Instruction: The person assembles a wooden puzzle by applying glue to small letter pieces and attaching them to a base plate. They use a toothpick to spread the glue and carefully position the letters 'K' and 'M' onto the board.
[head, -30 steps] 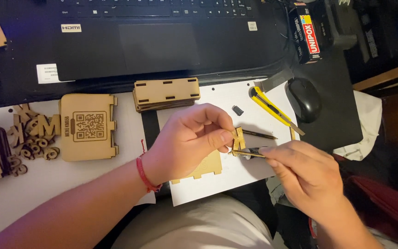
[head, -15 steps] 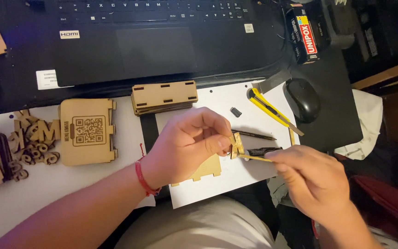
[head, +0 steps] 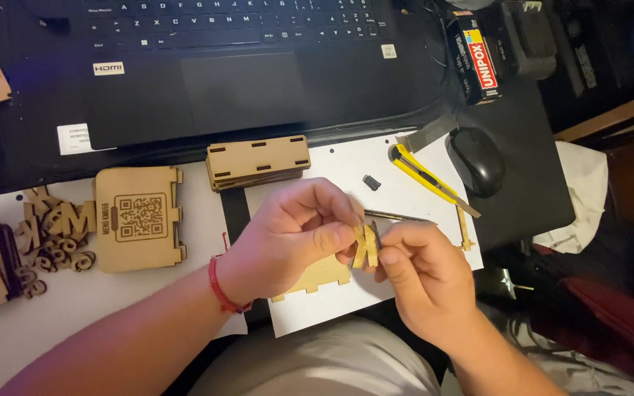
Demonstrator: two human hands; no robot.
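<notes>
My left hand (head: 295,238) and my right hand (head: 423,271) meet over a white paper sheet (head: 405,180), both pinching a small laser-cut wooden letter piece (head: 365,246) between thumbs and fingertips. A slim dark tool shaft (head: 398,215) shows just above my right hand; whether the fingers grip it cannot be told. A notched wooden panel (head: 317,277) lies on the sheet under my left hand, partly hidden. A red string circles my left wrist.
A yellow utility knife (head: 423,172), a metal scraper (head: 425,134) and a black mouse (head: 476,161) lie to the right. Stacked wooden panels (head: 258,161), a wooden panel with an engraved square code (head: 139,218), loose wooden letters (head: 56,235), a laptop (head: 221,66) and a glue box (head: 478,59) surround the sheet.
My right hand has moved left and closed in on the wooden piece, so both hands now pinch it together; the slim tool is no longer held out against the piece.
</notes>
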